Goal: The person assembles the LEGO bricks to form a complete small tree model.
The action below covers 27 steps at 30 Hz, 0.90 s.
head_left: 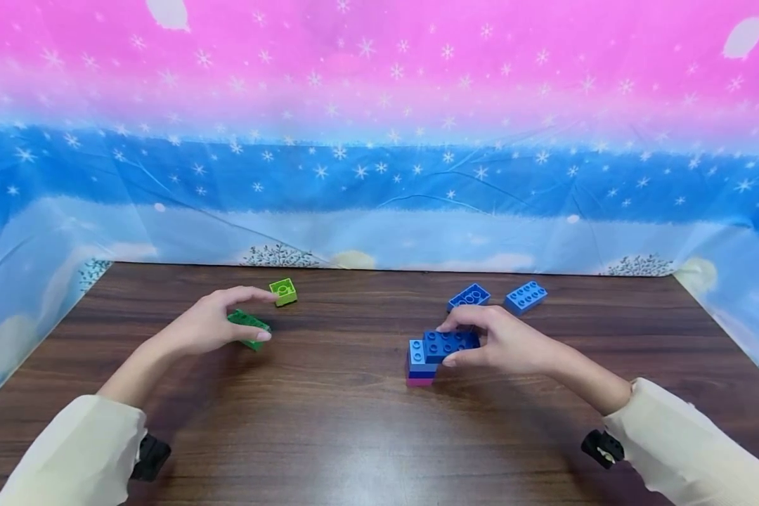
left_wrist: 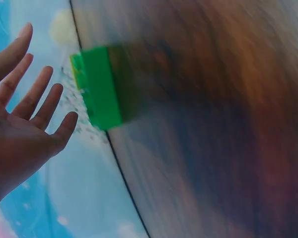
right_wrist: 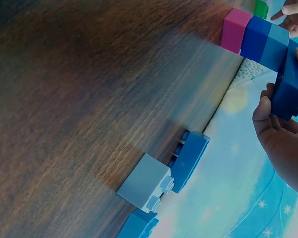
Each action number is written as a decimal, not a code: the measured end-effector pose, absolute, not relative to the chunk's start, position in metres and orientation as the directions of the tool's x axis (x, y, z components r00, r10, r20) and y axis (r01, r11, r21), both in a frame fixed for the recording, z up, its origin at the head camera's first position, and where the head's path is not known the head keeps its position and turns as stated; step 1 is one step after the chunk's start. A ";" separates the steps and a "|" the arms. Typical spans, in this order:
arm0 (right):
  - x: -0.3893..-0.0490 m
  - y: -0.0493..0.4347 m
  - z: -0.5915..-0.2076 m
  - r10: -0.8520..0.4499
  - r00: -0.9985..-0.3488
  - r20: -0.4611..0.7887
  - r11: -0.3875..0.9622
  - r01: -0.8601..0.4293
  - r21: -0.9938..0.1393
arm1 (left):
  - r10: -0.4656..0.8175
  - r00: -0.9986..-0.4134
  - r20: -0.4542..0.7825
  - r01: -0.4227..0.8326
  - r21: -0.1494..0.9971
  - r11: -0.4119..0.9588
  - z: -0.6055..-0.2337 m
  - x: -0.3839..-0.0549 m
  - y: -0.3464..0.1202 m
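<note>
My right hand [head_left: 502, 341] pinches a dark blue brick [head_left: 441, 346] between thumb and fingers. That brick overhangs to the right on top of a small stack. Below it the stack has a light blue brick [right_wrist: 274, 48], a blue brick [right_wrist: 256, 37] and a pink brick [right_wrist: 236, 30] at the bottom. Over on the left, my left hand [head_left: 218, 323] hovers with spread, relaxed fingers above a green brick [head_left: 250, 327]. The left wrist view shows the hand apart from the green brick [left_wrist: 102, 89].
A lime green brick [head_left: 283, 292] lies beyond my left hand. Behind my right hand are a blue brick [head_left: 477, 292] with its hollow underside showing and a blue brick [head_left: 526, 298] studs up. A pale blue brick [right_wrist: 145, 182] shows in the right wrist view. Patterned cloth [head_left: 379, 176] borders the wooden table [head_left: 329, 436].
</note>
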State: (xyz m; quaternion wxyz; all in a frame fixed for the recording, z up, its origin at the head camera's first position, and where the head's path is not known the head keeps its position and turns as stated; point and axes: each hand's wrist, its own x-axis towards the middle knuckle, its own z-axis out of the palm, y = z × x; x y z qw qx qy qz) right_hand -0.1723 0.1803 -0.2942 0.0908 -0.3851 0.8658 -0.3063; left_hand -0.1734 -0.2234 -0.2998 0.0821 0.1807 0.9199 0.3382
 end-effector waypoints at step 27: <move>-0.172 0.181 -0.295 -0.720 -0.691 0.070 0.516 -0.599 -0.613 | 0.372 -0.923 -0.102 0.251 0.575 0.779 -0.316 -0.181 -0.235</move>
